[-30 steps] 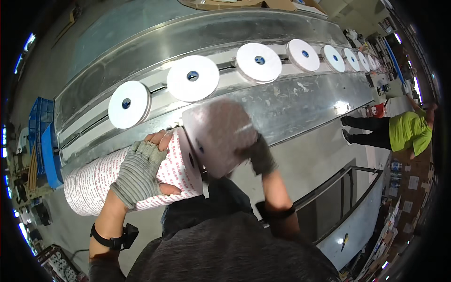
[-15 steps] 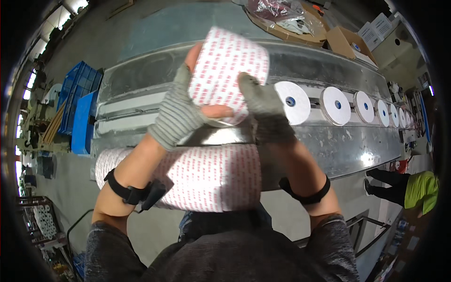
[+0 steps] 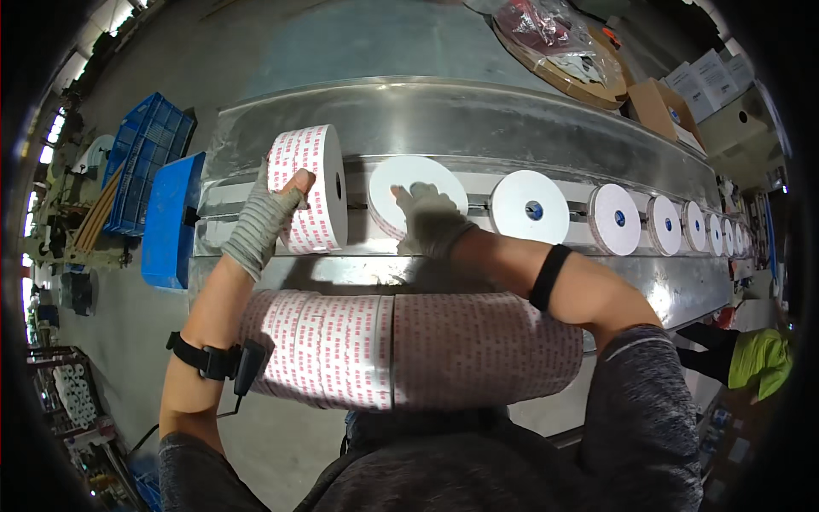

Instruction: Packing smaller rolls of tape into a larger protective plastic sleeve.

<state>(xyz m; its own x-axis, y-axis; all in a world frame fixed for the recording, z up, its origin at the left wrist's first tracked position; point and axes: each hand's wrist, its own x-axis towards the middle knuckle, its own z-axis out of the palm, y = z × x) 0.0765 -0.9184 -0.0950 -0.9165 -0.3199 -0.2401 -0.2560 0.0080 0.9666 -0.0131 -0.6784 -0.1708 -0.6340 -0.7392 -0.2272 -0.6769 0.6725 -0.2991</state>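
Observation:
My gloved left hand (image 3: 266, 218) is closed around a thick tape roll (image 3: 299, 183), white with red print, at the left end of the metal bench. This roll stands on its edge, its white side facing right. Just right of it, a thinner white tape roll (image 3: 431, 175) lies tilted over the bench's central track, and my gloved right hand (image 3: 426, 220) grips its near edge, fingers across the white face. What lies under that palm is hidden. Close to my body, a long row of printed tape rolls (image 3: 341, 354) rests side by side.
Several white rolls with blue cores (image 3: 531, 207) run rightward along the metal bench (image 3: 478, 111). Blue crates (image 3: 175, 226) stand at its left end. Far right are a cardboard box (image 3: 661, 111) and a plastic-covered round bundle (image 3: 567, 55). Another person in a green top (image 3: 759, 358) is at right.
The thick roll, earlier held raised between both hands, is now lower and farther left in my left hand. A thinner roll is now under my right hand on the track.

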